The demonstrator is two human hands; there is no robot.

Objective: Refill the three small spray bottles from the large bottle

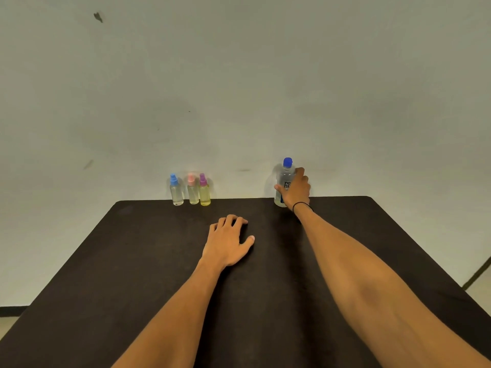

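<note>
Three small spray bottles stand upright in a row at the table's far edge: one with a blue cap point(176, 191), one with a pink cap point(193, 190) and a yellowish one with a purple cap point(204, 191). To their right stands the large clear bottle point(285, 174) with a blue cap and a label. My right hand point(296, 189) grips its body, fingers wrapped round it, while it stands on the table. My left hand point(230, 239) rests palm down on the table, fingers loosely bent, holding nothing, a little nearer than the spray bottles.
The dark table point(159, 261) reaches from the far wall toward me. A pale wall point(239, 88) rises right behind the bottles. The floor shows past the table's left and right edges.
</note>
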